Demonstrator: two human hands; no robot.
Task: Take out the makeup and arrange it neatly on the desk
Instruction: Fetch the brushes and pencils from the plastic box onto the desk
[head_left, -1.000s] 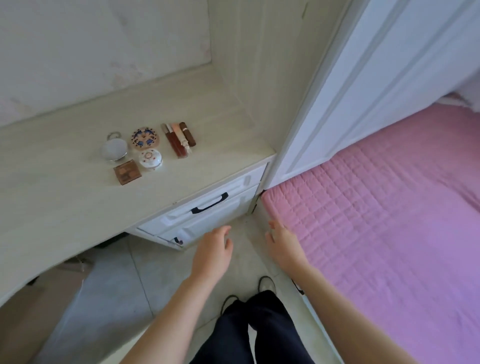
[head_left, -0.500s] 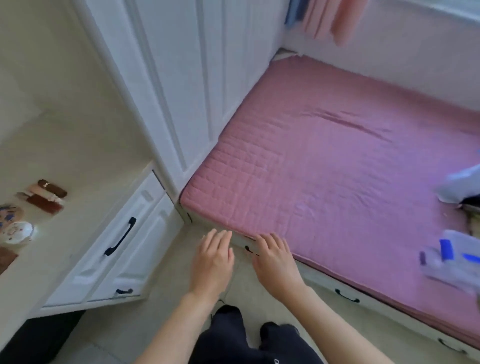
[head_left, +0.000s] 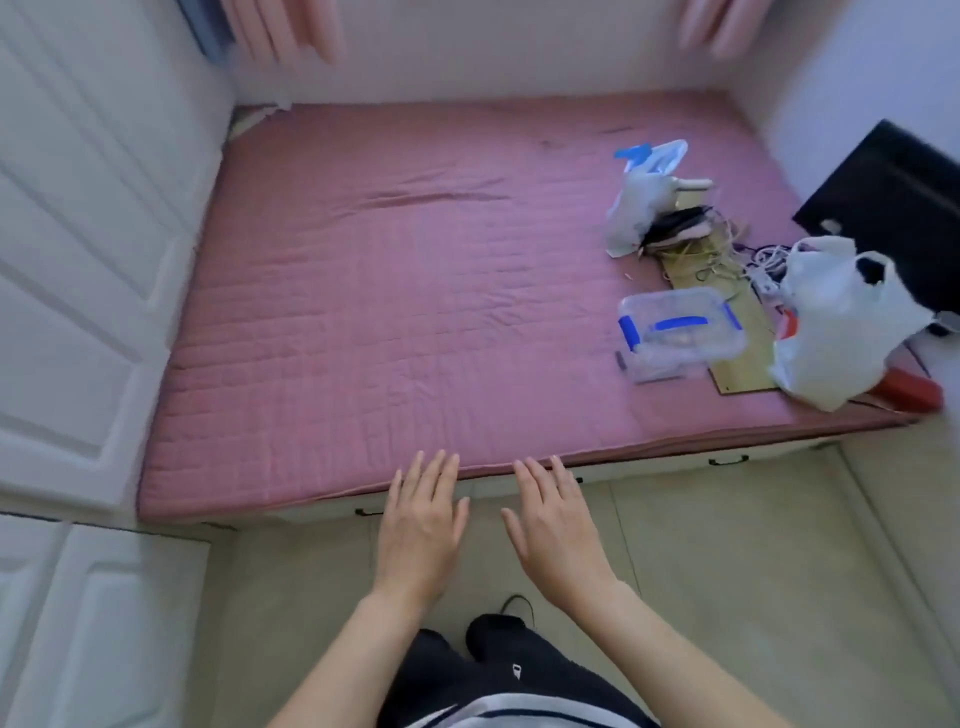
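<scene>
My left hand (head_left: 422, 525) and my right hand (head_left: 555, 527) hover side by side, palms down, fingers straight, over the floor at the near edge of the pink bed (head_left: 395, 312). Both hands hold nothing. On the bed's right side lies a clear plastic box with blue clips (head_left: 678, 327), well beyond my right hand. The desk and the makeup laid on it are out of view.
A white plastic bag (head_left: 836, 332), a grey bag (head_left: 636, 210), tangled cables (head_left: 727, 249), a brown board (head_left: 737, 338) and a red object (head_left: 911, 389) crowd the bed's right side. White wardrobe doors (head_left: 78, 234) stand on the left. A black panel (head_left: 893, 208) leans at far right.
The view has swung right, from the desk with the makeup to the bed. Both hands stayed empty and spread flat in front of me.
</scene>
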